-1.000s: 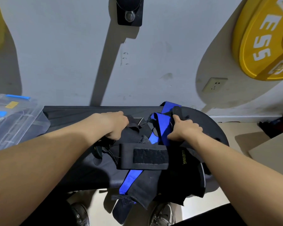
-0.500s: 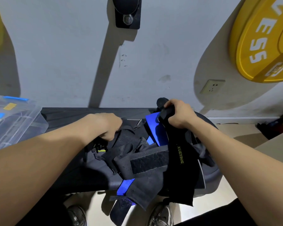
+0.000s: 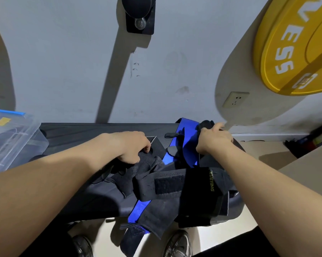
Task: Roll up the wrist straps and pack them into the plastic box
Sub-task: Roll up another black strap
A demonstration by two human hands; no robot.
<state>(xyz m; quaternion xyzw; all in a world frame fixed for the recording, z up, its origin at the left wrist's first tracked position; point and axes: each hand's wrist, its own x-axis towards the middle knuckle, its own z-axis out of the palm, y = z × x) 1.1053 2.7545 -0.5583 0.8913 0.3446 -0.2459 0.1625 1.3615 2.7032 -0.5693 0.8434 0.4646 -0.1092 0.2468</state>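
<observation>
A heap of black and blue wrist straps (image 3: 175, 186) lies across the right end of a dark padded bench (image 3: 86, 134), some ends hanging over its front edge. My left hand (image 3: 132, 147) presses down on black strap fabric in the middle of the heap. My right hand (image 3: 214, 138) grips the far end of a black strap lettered in yellow (image 3: 210, 184) and holds it stretched toward the wall, over a blue strap (image 3: 188, 143). The clear plastic box (image 3: 13, 138) with blue latches stands at the left end of the bench.
A grey wall rises right behind the bench, with a socket (image 3: 234, 99) and a black wall mount (image 3: 139, 15). A yellow weight plate (image 3: 295, 45) hangs at the upper right. My shoes (image 3: 178, 243) stand on the pale floor below.
My right hand has pulled the lettered black strap out of the heap and carried its end back toward the wall. My left hand stayed pressing on the heap.
</observation>
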